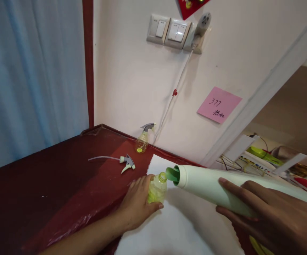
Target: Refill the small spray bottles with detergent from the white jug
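My left hand [139, 202] grips a small clear plastic spray bottle [157, 189] with no head on it, holding yellow-green liquid. It stands upright on a white cloth or paper sheet [169, 226]. My right hand [260, 212] holds a large white plastic bottle [209, 187] almost level. The bottle's green spout [172, 174] sits just beside the small bottle's open mouth. No liquid stream shows between them. A detached white and grey trigger spray head [127, 163] with its long dip tube lies on the table to the left of my left hand.
A dark red covered table [63, 187] ends at a corner against the wall. A second spray bottle [142, 141] stands near its back edge. Wall switches [169, 32] and a pink sticky note [219, 105] are above. A blue curtain [31, 71] hangs left; papers and clutter [262, 159] lie right.
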Demonstrator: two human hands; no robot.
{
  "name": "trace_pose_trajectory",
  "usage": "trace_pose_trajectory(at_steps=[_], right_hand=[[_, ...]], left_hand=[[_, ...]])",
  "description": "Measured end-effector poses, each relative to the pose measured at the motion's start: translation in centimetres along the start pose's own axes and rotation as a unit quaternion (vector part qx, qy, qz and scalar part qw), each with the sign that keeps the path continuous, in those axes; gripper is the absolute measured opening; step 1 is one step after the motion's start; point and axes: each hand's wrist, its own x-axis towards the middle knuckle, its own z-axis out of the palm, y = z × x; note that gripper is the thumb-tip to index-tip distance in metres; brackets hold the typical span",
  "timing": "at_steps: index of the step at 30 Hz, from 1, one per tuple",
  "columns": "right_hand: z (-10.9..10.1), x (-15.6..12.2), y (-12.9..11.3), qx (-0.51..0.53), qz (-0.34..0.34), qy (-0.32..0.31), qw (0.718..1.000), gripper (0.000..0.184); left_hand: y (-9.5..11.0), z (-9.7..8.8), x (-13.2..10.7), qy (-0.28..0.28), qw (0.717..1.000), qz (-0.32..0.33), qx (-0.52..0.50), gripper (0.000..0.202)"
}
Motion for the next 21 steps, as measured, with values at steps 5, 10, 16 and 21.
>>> trace_pose_trajectory(at_steps=[5, 10, 16, 21], right_hand=[[0.01, 0.19, -0.02, -0.004, -0.011, 0.002, 1.000, 0.037], [-0.05, 0.36, -0.29, 0.004, -0.011, 0.004, 1.000, 0.036], [0.25, 0.31, 0.28, -0.021, -0.021, 0.001, 1.000, 0.039], [0.20, 0.52, 0.38, 0.004, -0.033, 0.027, 0.999, 0.037]], left_hand=[[0.03, -0.06, -0.08, 0.004, 1.000, 0.000, -0.001, 0.069], [0.02, -0.04, 0.00, 0.000, 1.000, 0.000, -0.001, 0.070], [-0.05, 0.01, 0.02, 0.003, 1.000, 0.001, 0.006, 0.069], [-0.04, 0.04, -0.06, -0.003, 1.000, 0.000, 0.008, 0.071]])
